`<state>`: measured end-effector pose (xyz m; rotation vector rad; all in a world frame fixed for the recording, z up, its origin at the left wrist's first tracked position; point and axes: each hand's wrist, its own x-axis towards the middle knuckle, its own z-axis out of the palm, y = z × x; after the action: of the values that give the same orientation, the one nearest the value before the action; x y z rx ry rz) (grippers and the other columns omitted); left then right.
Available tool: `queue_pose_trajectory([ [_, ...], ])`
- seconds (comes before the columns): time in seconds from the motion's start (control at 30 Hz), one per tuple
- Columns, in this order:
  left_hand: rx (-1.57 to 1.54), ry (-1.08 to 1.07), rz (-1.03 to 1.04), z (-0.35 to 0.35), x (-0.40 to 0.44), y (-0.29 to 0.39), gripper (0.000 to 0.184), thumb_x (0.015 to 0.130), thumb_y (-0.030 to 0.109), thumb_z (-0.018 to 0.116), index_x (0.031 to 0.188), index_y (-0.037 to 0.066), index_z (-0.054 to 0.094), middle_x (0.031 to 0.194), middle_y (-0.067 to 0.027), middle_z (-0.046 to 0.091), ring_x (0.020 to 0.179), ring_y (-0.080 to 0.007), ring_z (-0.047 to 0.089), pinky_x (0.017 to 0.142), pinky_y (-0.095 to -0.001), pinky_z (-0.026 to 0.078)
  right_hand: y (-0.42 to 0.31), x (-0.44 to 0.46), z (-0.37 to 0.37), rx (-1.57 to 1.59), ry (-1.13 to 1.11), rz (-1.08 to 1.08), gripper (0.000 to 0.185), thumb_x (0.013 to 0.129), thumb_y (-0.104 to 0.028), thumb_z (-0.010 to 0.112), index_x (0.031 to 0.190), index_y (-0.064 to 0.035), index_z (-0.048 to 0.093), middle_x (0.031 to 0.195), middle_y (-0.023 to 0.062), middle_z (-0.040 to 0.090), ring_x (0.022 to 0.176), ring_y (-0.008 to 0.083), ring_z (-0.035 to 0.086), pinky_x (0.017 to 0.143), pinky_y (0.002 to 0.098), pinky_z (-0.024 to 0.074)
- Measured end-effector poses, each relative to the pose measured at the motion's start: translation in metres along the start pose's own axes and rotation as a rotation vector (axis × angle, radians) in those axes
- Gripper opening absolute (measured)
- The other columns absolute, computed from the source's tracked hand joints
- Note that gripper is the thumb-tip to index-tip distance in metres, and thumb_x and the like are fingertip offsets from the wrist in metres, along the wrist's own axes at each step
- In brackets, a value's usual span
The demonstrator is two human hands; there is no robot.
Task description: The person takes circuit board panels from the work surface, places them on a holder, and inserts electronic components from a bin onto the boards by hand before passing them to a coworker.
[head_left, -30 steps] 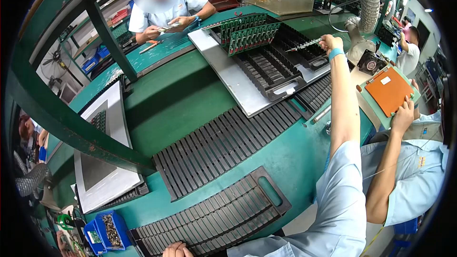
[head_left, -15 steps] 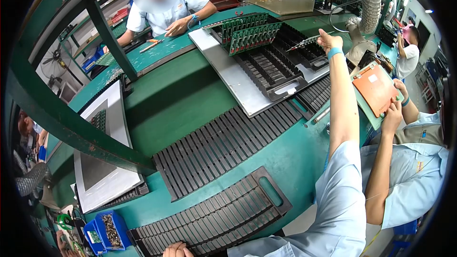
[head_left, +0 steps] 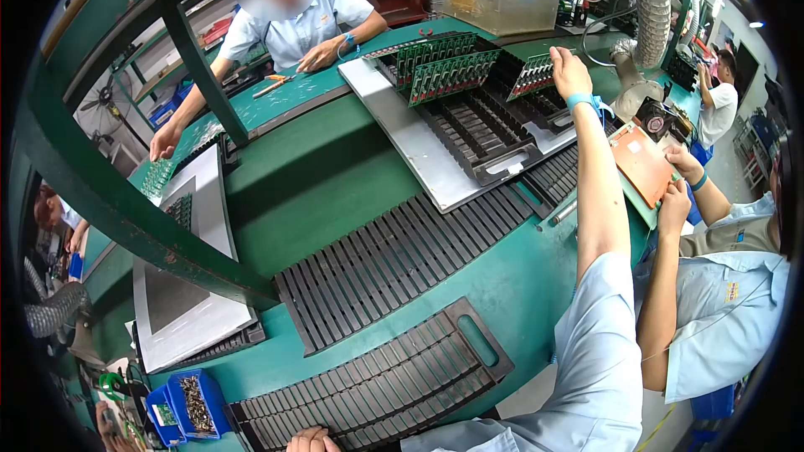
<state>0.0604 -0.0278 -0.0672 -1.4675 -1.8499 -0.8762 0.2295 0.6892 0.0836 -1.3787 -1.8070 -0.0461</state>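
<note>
My right hand [head_left: 572, 75] is stretched far out, pinching the end of a green circuit board [head_left: 531, 79] that stands on edge at a black slotted rack. Whether the board's lower edge sits in a slot is hard to see. Left of it, several more green boards [head_left: 452, 75] stand upright in another black rack [head_left: 481, 138]. Down at the bottom edge, my left hand [head_left: 311, 440] has its fingers curled together over the near edge of a black slotted tray [head_left: 368, 377]; only the fingers show.
A second black slotted tray [head_left: 402, 264] lies beyond the near one. Blue bins [head_left: 191, 406] of small metal parts sit at bottom left. A green post [head_left: 151, 226] crosses the left side. One co-worker sits opposite; another at right holds an orange panel [head_left: 641, 163]. A ventilation hose [head_left: 649, 8] hangs behind.
The board in my right hand has turned from nearly flat to upright at the rack. My left hand stays put. The co-worker opposite has reached out to a green board at left.
</note>
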Motion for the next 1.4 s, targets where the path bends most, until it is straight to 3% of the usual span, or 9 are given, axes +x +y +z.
queue_pose_trajectory([
  [0.27, 0.052, -0.163, -0.053, -0.011, 0.008, 0.007, 0.009, 0.082, 0.0, 0.055, 0.074, -0.001, 0.058, 0.074, -0.0131, 0.06, 0.053, -0.0237, 0.047, 0.052, -0.0305, 0.043, -0.026, -0.017, -0.011, -0.687, -0.188, -0.048, 0.049, 0.09, -0.025, 0.047, 0.139, -0.0294, 0.041, 0.116, 0.0162, 0.057, 0.1, 0.0295, 0.059, 0.081, 0.046, 0.0455],
  [0.6, -0.01, -0.286, -0.118, -0.023, 0.022, 0.016, 0.01, 0.086, 0.008, 0.058, 0.079, 0.002, 0.06, 0.082, -0.0115, 0.063, 0.063, -0.0243, 0.055, 0.062, -0.0321, 0.048, -0.037, -0.02, -0.033, -0.624, -0.241, 0.012, 0.062, 0.084, -0.021, 0.053, 0.143, -0.0248, 0.035, 0.117, 0.0173, 0.054, 0.1, 0.0312, 0.06, 0.082, 0.046, 0.0466],
  [0.7, 0.012, -0.394, -0.097, -0.041, 0.046, 0.019, 0.012, 0.086, 0.014, 0.062, 0.092, 0.004, 0.064, 0.094, -0.0113, 0.065, 0.074, -0.0256, 0.061, 0.068, -0.0317, 0.049, -0.051, -0.028, -0.037, -0.503, -0.146, -0.042, 0.063, 0.081, -0.017, 0.055, 0.141, -0.0191, 0.035, 0.111, 0.0185, 0.057, 0.095, 0.0315, 0.062, 0.078, 0.0422, 0.0487],
  [0.8, -0.08, -0.446, -0.107, -0.046, 0.091, 0.018, 0.018, 0.079, 0.015, 0.065, 0.094, 0.005, 0.064, 0.101, -0.0092, 0.062, 0.091, -0.0252, 0.06, 0.08, -0.0351, 0.046, -0.107, -0.074, -0.06, 0.152, 0.045, -0.366, 0.052, 0.08, -0.008, 0.055, 0.131, -0.0102, 0.046, 0.088, 0.0102, 0.059, 0.071, 0.0227, 0.059, 0.063, 0.0323, 0.0484],
  [0.9, -0.105, -0.357, 0.137, -0.013, 0.124, -0.006, 0.02, 0.082, 0.02, 0.061, 0.095, 0.005, 0.059, 0.098, -0.0108, 0.058, 0.09, -0.0242, 0.056, 0.08, -0.033, 0.044, -0.198, -0.178, -0.111, 0.977, -0.418, -0.408, 0.035, 0.08, 0.002, 0.055, 0.115, -0.0039, 0.059, 0.082, 0.0037, 0.057, 0.065, 0.0107, 0.05, 0.059, 0.0216, 0.0423],
  [1.0, -0.086, -0.28, 0.159, 0.038, 0.134, -0.024, 0.018, 0.085, 0.02, 0.056, 0.094, 0.004, 0.059, 0.093, -0.0118, 0.057, 0.086, -0.0251, 0.055, 0.079, -0.0338, 0.043, -0.261, -0.294, -0.166, 0.796, -0.814, -0.755, 0.025, 0.08, 0.002, 0.057, 0.104, 0.0006, 0.063, 0.088, 0.0079, 0.062, 0.068, 0.0136, 0.054, 0.06, 0.0232, 0.043],
  [1.07, -0.119, -0.333, 0.062, 0.065, 0.128, -0.031, 0.021, 0.083, 0.017, 0.055, 0.096, 0.002, 0.06, 0.095, -0.012, 0.058, 0.086, -0.0254, 0.055, 0.08, -0.0342, 0.042, -0.277, -0.356, -0.16, 0.891, -0.858, -0.938, 0.024, 0.081, 0.003, 0.056, 0.105, 0.0013, 0.062, 0.09, 0.0097, 0.062, 0.067, 0.0173, 0.055, 0.059, 0.0256, 0.0439],
  [1.27, -0.237, -0.08, -0.004, 0.085, 0.11, -0.044, 0.019, 0.074, 0.013, 0.058, 0.089, 0.002, 0.062, 0.092, -0.013, 0.058, 0.086, -0.0259, 0.054, 0.077, -0.0349, 0.043, -0.267, -0.416, -0.102, 0.945, -0.789, -0.762, 0.022, 0.086, 0.003, 0.052, 0.106, 0.0012, 0.06, 0.095, 0.0118, 0.062, 0.07, 0.0227, 0.057, 0.063, 0.0294, 0.047],
  [1.4, -0.059, -0.297, 0.062, 0.057, 0.118, -0.043, 0.016, 0.076, 0.015, 0.059, 0.087, 0.004, 0.062, 0.095, -0.0136, 0.059, 0.089, -0.0263, 0.055, 0.076, -0.0337, 0.044, -0.261, -0.415, -0.086, 0.975, -0.782, -0.726, 0.019, 0.087, 0.001, 0.053, 0.104, 0.0011, 0.061, 0.094, 0.0109, 0.061, 0.067, 0.0204, 0.055, 0.061, 0.0276, 0.046],
])
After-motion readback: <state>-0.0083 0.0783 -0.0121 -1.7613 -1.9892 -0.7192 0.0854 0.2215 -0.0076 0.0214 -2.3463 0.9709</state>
